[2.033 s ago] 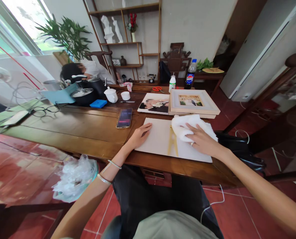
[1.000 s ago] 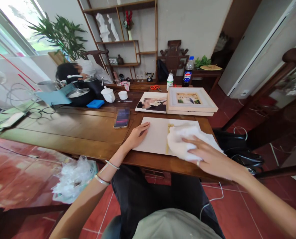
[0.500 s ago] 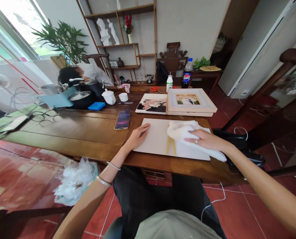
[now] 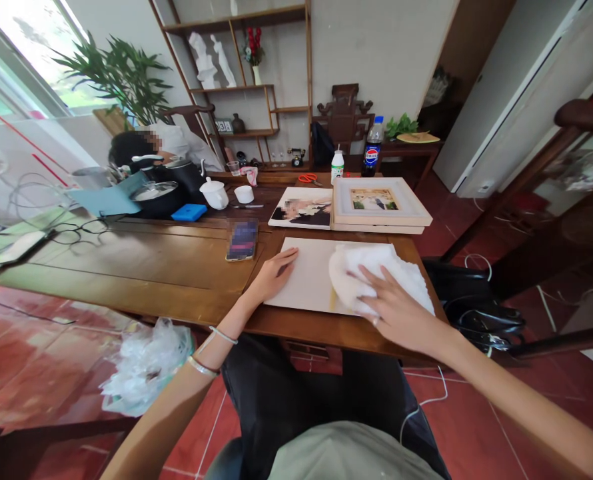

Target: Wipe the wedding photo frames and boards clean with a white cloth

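A flat white board (image 4: 305,279) lies on the wooden table in front of me, a yellowish streak showing near its middle. My left hand (image 4: 272,275) rests on the board's left edge with its fingers stretched out, holding nothing. My right hand (image 4: 387,303), with a ring on one finger, presses a white cloth (image 4: 410,280) against the board's right half. The cloth is bunched under the fingers and hides much of that half. Just behind the board are a photo panel (image 4: 301,208) and a stack of pale frames (image 4: 416,212) with a picture on top.
A phone (image 4: 242,240) lies left of the board. Farther back are a white teapot (image 4: 214,194), a cup (image 4: 244,194), a blue box (image 4: 189,213), orange scissors (image 4: 307,178), a white bottle (image 4: 337,167) and a cola bottle (image 4: 372,150). A person (image 4: 186,143) is at the far left.
My right hand has moved slightly left and toward me with the cloth, and its fingers are more spread. The cloth's loose end no longer hangs past the board's front right corner. My left hand stays put.
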The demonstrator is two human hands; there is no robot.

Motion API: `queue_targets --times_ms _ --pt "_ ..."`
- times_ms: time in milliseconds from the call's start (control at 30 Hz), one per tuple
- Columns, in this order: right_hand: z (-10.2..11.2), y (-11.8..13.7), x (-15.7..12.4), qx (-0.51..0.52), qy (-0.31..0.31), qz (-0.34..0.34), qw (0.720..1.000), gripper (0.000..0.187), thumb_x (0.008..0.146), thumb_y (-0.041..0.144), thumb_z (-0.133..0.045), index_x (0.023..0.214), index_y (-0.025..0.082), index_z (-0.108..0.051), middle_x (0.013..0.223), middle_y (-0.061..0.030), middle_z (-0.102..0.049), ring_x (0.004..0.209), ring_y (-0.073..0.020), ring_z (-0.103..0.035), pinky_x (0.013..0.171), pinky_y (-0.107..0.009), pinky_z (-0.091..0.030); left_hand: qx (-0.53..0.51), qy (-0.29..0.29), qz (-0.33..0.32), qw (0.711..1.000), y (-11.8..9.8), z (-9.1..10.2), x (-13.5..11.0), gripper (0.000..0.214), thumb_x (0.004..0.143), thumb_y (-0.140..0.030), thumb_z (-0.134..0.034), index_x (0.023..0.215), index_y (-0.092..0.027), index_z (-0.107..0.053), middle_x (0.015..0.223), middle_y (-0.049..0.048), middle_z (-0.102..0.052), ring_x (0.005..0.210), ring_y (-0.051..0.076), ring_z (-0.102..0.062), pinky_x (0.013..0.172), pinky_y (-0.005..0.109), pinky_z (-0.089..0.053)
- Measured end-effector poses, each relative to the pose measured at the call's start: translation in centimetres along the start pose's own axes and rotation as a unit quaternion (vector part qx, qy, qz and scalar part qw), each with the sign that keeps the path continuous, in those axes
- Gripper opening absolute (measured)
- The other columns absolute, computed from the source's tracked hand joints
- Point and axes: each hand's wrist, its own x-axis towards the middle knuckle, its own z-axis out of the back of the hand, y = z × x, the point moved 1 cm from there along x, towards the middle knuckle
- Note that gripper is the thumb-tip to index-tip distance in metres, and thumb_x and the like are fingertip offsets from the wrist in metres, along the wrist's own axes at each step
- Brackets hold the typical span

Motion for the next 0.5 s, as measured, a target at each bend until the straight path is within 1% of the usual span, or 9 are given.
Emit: queue_targets --times_ms 100,167,233,333,400,500 --pt "1.2 1.8 -2.3 0.034 0.038 0.038 0.998 0.025 0.075 0.01 -0.05 0.091 0.018 -0.067 0.148 -0.0091 -0.027 0.138 -0.0278 -0.014 0.11 -0.057 -0.01 0.0 0.0 0.004 1.0 0.0 0.0 0.0 0.041 0.089 -0.033 -0.04 0.122 -0.015 -0.057 0.134 0.0081 -0.05 0.126 0.021 -0.045 0.11 0.038 -0.031" --pt "1.7 2.1 -3.0 0.046 0.048 0.05 0.997 0.022 0.075 0.011 -0.051 0.087 0.018 -0.068 0.147 -0.009 -0.028 0.137 -0.0271 -0.015 0.111 -0.055 -0.009 0.0 -0.001 0.006 1.0 -0.1 -0.1 0.0 0.041 0.089 -0.033 -0.04 0.122 -0.015 -0.057 0.134 0.0084 -0.05 0.126 0.021 -0.045 0.109 0.038 -0.031" --pt "1.8 1.6 -2.7 0.054 0.042 0.05 0.996 0.019 0.077 0.013 -0.052 0.086 0.018 -0.068 0.147 -0.0088 -0.03 0.137 -0.0269 -0.017 0.111 -0.052 -0.011 -0.001 -0.002 0.005 1.0 -0.1 -0.1 0.0 0.041 0.089 -0.033 -0.04 0.122 -0.015 -0.057 0.134 0.0084 -0.05 0.126 0.021 -0.045 0.109 0.038 -0.032" --pt "1.5 -0.3 -0.9 0.055 0.013 0.031 0.998 0.018 0.083 0.023 -0.051 0.09 0.019 -0.067 0.145 -0.009 -0.034 0.137 -0.0278 -0.017 0.11 -0.052 -0.016 0.002 -0.003 0.004 1.0 -0.2 0.0 0.0 0.041 0.089 -0.033 -0.04 0.122 -0.017 -0.057 0.134 0.0071 -0.051 0.126 0.021 -0.045 0.109 0.038 -0.032" --pt "1.0 -1.9 0.9 0.037 0.0 0.018 0.999 0.023 0.087 0.032 -0.049 0.096 0.019 -0.066 0.144 -0.01 -0.036 0.137 -0.0289 -0.017 0.109 -0.054 -0.018 0.003 -0.003 0.006 1.0 -0.2 0.0 0.1 0.04 0.088 -0.033 -0.041 0.121 -0.017 -0.058 0.134 0.0065 -0.051 0.126 0.021 -0.045 0.109 0.038 -0.032" --pt "0.0 -4.6 3.8 0.009 -0.004 -0.01 1.0 0.034 0.089 0.043 -0.045 0.107 0.02 -0.062 0.144 -0.0107 -0.036 0.137 -0.0287 -0.017 0.108 -0.053 -0.02 -0.001 -0.001 0.008 1.0 -0.1 0.1 0.1 0.041 0.088 -0.033 -0.041 0.121 -0.016 -0.058 0.133 0.007 -0.052 0.126 0.021 -0.045 0.109 0.037 -0.033"
